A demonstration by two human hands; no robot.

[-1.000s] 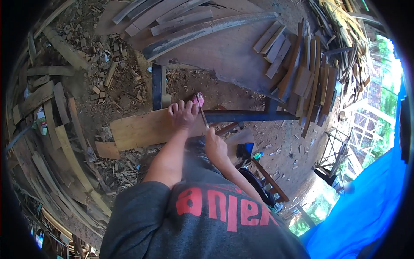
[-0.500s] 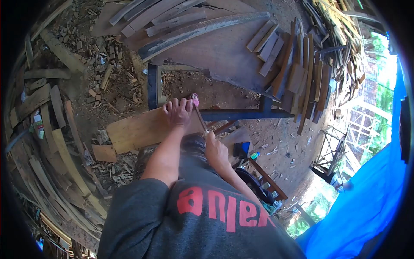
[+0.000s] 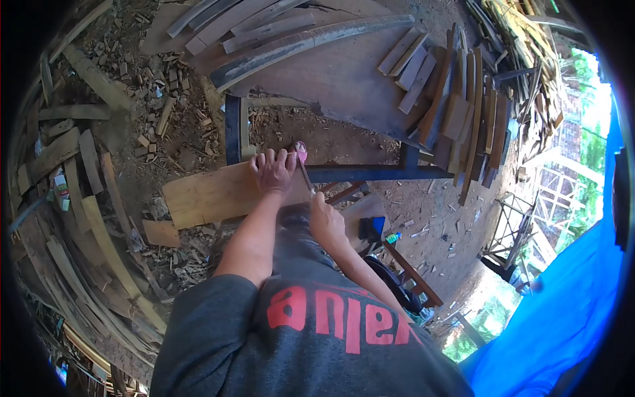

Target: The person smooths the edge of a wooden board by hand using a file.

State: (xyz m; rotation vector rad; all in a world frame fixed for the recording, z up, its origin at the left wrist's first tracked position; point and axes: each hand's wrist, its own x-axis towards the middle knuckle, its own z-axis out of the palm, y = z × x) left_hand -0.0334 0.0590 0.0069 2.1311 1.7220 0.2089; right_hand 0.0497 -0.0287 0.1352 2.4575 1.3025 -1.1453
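Observation:
My left hand [image 3: 273, 169] presses flat on the right end of a pale wooden board [image 3: 211, 194] that lies across a dark blue metal frame [image 3: 370, 173]. My right hand [image 3: 327, 218] grips the handle of a thin hand saw [image 3: 305, 175], whose narrow blade runs up along the board's right end, close beside my left fingers. A foot in a pink sandal [image 3: 301, 151] shows just beyond the board's end. My grey shirt with red lettering fills the lower middle.
A large plywood sheet [image 3: 344, 73] carries curved slats and short stacked planks. Wood offcuts and chips litter the dirt at left. A blue-handled tool [image 3: 372, 228] lies near my right hand. A blue tarp [image 3: 569, 298] hangs at right.
My right hand has shifted a little along the saw's line, back and forth, while my left hand stays pressed on the board. The view has tilted slightly.

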